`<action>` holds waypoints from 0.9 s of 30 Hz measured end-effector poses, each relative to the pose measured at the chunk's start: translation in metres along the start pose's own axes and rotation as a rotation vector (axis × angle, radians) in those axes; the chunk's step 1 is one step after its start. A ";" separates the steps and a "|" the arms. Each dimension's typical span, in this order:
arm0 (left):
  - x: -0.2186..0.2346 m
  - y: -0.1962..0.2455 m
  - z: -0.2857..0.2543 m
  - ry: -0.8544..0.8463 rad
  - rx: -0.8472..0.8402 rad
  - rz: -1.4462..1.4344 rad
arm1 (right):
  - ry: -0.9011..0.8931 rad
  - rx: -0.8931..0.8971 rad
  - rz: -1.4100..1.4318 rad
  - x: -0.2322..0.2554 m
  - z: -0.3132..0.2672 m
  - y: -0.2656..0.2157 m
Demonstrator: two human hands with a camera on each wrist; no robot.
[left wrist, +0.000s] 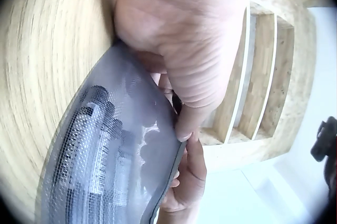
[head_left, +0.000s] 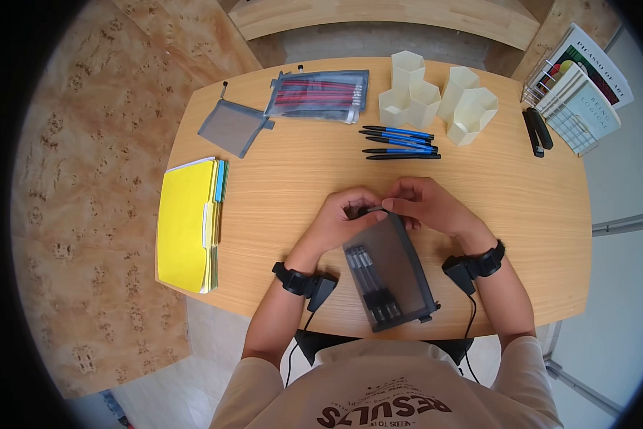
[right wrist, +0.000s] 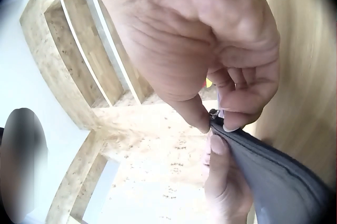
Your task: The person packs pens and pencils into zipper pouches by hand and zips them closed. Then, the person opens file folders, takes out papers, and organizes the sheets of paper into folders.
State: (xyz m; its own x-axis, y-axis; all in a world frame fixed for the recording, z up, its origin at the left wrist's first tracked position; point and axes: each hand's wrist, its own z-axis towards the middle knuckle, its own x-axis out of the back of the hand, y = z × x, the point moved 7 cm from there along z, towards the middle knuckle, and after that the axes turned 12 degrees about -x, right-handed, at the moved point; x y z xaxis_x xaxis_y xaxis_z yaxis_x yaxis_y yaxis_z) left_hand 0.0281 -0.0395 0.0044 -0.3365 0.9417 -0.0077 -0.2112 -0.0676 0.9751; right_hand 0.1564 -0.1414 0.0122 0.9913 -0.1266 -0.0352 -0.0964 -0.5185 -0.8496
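A dark grey mesh zip pouch lies slanted near the front edge of the table, with several black-and-clear pens showing through its mesh. At its far corner, my left hand pinches the edge between thumb and fingers. Close beside it, my right hand pinches the same corner with thumb and forefinger. In the right wrist view a small metal zipper pull sits right at the right thumb tip, at the end of the zipper. The zipper edge runs from there down the pouch.
Blue and black pens lie beyond the hands, before cream hexagonal pen holders. A pouch of red pencils and a flat grey pouch lie at the back left. Yellow folders sit left; a stapler and book rack right.
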 end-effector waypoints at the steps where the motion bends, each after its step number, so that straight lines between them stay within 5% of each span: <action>1: 0.000 -0.001 0.000 0.010 0.010 0.000 | 0.000 0.000 -0.001 0.000 0.000 -0.001; 10: 0.007 -0.015 -0.002 0.068 0.069 0.071 | 0.014 0.045 0.055 0.008 0.003 0.003; 13: 0.012 -0.008 -0.002 0.012 0.094 0.098 | 0.055 0.003 0.353 0.018 0.009 0.014; 15: 0.014 -0.011 -0.001 0.010 0.073 0.078 | -0.076 0.004 0.603 0.019 0.014 0.016; 21: 0.008 -0.003 0.000 0.023 0.125 0.024 | -0.325 -0.001 0.683 0.008 0.010 0.013; 27: 0.023 -0.003 -0.003 0.048 0.141 0.058 | -0.406 0.109 0.496 0.003 0.007 0.012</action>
State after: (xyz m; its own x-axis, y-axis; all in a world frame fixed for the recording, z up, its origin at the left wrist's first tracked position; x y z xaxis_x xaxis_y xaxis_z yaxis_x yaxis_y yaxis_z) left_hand 0.0182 -0.0185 0.0009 -0.3890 0.9202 0.0425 -0.0606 -0.0716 0.9956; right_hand 0.1585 -0.1425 -0.0020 0.7886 0.0121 -0.6148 -0.5627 -0.3891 -0.7294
